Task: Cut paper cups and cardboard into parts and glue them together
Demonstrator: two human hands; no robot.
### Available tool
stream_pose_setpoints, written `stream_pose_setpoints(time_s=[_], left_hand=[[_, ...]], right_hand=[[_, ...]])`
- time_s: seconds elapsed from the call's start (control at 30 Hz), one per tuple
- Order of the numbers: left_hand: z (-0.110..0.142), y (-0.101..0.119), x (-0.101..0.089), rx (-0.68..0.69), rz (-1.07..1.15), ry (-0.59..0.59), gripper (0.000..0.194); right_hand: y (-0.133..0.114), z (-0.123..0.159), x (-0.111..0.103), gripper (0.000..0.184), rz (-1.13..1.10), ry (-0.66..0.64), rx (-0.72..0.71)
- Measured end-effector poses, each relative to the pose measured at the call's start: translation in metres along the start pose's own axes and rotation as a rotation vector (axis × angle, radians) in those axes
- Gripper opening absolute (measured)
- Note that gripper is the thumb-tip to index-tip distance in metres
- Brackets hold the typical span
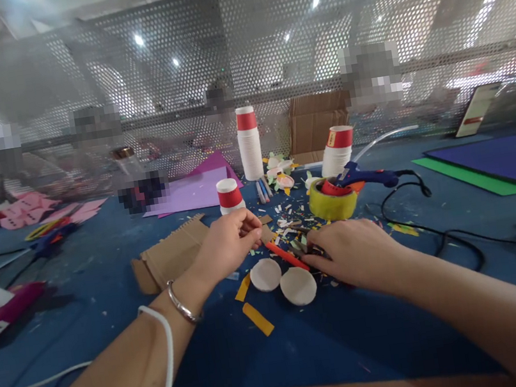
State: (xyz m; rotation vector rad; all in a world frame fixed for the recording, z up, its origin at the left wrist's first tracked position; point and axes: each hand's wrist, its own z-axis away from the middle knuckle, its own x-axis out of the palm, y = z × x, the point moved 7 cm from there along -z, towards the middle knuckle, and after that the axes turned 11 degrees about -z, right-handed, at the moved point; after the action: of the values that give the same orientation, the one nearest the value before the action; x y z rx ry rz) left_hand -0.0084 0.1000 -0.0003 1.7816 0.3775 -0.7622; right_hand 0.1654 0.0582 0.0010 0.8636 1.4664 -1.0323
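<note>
My left hand (234, 239) is in the middle of the table with thumb and fingers pinched together; anything between them is too small to make out. My right hand (356, 248) lies low on the right, its fingers curled over dark, metallic-looking tool parts (301, 246) that I cannot name. An orange-red stick (287, 256), like a marker, runs between the two hands. Two shallow white paper discs (298, 286) sit side by side just in front. Two yellow paper strips (258, 319) lie closer to me.
Behind are stacked paper cups (250, 149), yellow tape (332, 202) with a blue glue gun (364, 175) on it, and scattered paper scraps (286, 218). Flattened cardboard (174, 251) lies left. A black cable (443, 237) crosses the right side; a power strip (7, 315) stands far left.
</note>
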Motion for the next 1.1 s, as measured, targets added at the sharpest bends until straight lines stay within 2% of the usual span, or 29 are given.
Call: stream_pose_setpoints(time_s=[0.2, 0.3, 0.4, 0.47, 0.6, 0.7, 0.8, 0.9, 1.0, 1.1], left_hand=[[-0.001, -0.006, -0.004, -0.005, -0.151, -0.052, 0.006], [0.0, 0.0, -0.011, 0.023, -0.235, -0.007, 0.006], [0.003, 0.013, -0.018, 0.088, -0.344, 0.091, 0.008], [0.006, 0.022, -0.017, 0.135, -0.381, 0.111, 0.009], [0.017, 0.033, 0.004, 0.166, -0.379, -0.056, 0.02], [0.029, 0.045, 0.021, 0.26, -0.442, -0.196, 0.045], [0.039, 0.052, 0.03, 0.34, -0.504, -0.265, 0.059], [0.043, 0.053, 0.032, 0.366, -0.552, -0.28, 0.064], [0.042, 0.048, 0.036, 0.332, -0.599, -0.327, 0.064], [0.04, 0.046, 0.039, 0.301, -0.609, -0.367, 0.058]], right_hand=[[0.002, 0.0, -0.013, 0.029, -0.178, 0.112, -0.046], [0.004, 0.001, -0.015, 0.028, -0.26, 0.15, -0.063], [0.009, 0.0, -0.017, 0.027, -0.305, 0.186, -0.063], [0.012, -0.002, -0.019, 0.028, -0.321, 0.211, -0.06], [0.021, -0.003, -0.027, 0.03, -0.343, 0.295, -0.063], [0.031, -0.003, -0.036, 0.029, -0.395, 0.395, -0.075], [0.048, -0.001, -0.047, 0.029, -0.4, 0.521, -0.068], [0.072, 0.003, -0.062, 0.027, -0.354, 0.706, -0.013], [0.093, 0.009, -0.078, 0.023, -0.283, 0.862, 0.03], [0.111, 0.01, -0.088, 0.019, -0.207, 0.92, 0.096]])
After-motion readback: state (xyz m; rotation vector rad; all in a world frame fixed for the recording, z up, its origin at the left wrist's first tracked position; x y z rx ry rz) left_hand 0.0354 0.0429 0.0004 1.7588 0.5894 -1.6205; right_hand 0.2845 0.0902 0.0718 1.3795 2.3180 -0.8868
